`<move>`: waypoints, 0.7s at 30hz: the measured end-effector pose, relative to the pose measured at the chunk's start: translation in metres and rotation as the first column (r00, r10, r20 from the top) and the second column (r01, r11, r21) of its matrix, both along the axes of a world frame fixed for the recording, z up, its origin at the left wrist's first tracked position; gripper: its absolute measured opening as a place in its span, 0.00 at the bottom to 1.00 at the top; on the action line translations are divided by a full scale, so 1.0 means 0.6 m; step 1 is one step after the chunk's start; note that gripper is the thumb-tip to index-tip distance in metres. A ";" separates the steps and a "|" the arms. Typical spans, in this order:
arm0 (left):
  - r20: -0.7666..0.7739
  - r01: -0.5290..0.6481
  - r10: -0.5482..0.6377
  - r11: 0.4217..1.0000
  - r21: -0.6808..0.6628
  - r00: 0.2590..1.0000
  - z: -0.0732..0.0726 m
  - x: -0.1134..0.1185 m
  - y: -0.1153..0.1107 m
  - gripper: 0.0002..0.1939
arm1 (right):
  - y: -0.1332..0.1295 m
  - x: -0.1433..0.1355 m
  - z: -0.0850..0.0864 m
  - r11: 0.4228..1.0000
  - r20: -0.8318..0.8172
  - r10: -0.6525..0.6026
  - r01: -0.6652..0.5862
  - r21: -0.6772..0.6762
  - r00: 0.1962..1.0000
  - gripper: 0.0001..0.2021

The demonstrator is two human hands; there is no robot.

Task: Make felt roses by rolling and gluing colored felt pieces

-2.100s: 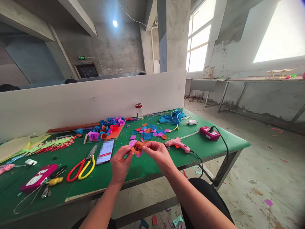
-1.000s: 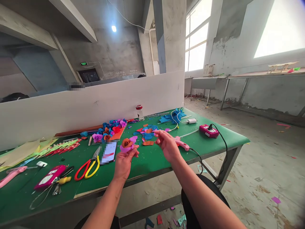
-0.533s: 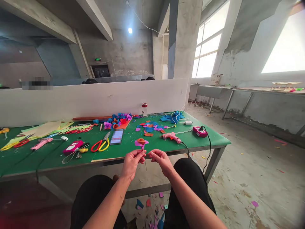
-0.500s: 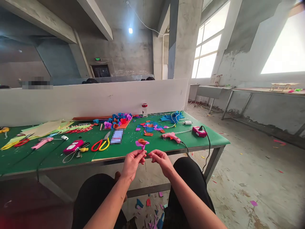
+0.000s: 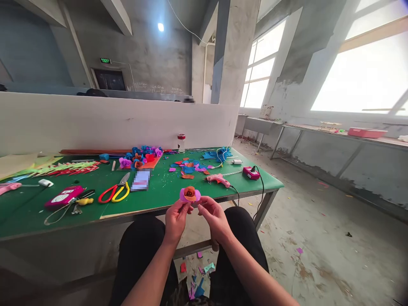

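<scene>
A small paper flower (image 5: 189, 194), with an orange centre and purple outer petals, stands up between my two hands in front of the green table. My left hand (image 5: 176, 217) is closed round its base, thumb and fingers pinched together. On the right side of the flower, my right hand (image 5: 214, 216) has its thumb and fingertips pinched at the edge of a purple petal. Beyond the hands, a pink glue gun (image 5: 218, 180) lies on the table beside scattered coloured paper pieces (image 5: 188, 169).
On the green table (image 5: 153, 199) are red-and-yellow scissors (image 5: 115, 192), a pile of finished paper flowers (image 5: 140, 158), a lidded jar (image 5: 181, 143), and magenta boxes (image 5: 65, 198) at left and right. A white partition (image 5: 111, 123) stands behind.
The view has turned right and down. The flower now tilts its orange centre towards me, and my right hand has come in from beside it to its petals.
</scene>
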State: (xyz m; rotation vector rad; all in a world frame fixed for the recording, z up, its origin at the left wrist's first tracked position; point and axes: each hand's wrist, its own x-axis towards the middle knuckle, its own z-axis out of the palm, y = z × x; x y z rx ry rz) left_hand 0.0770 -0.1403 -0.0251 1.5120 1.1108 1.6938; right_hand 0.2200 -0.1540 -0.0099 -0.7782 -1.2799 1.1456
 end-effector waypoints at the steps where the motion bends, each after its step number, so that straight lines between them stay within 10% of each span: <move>1: -0.017 -0.003 0.003 1.000 0.025 1.000 0.000 0.001 0.003 0.12 | -0.002 0.005 -0.002 0.998 0.029 -0.044 0.043 0.037 0.999 0.15; 7: -0.048 0.015 -0.015 1.000 -0.004 0.999 -0.013 0.003 0.006 0.13 | -0.004 0.042 0.006 0.869 0.179 -0.432 0.355 0.345 0.884 0.09; 17: 0.324 0.284 -0.177 0.904 -0.319 0.929 0.009 -0.001 -0.014 0.15 | 0.037 0.052 0.053 0.663 0.396 -0.621 0.184 0.726 0.676 0.07; 21: 0.339 0.283 -0.172 0.907 -0.313 0.925 0.011 -0.003 -0.015 0.15 | 0.053 0.046 0.068 0.671 0.479 -0.619 0.101 0.735 0.623 0.03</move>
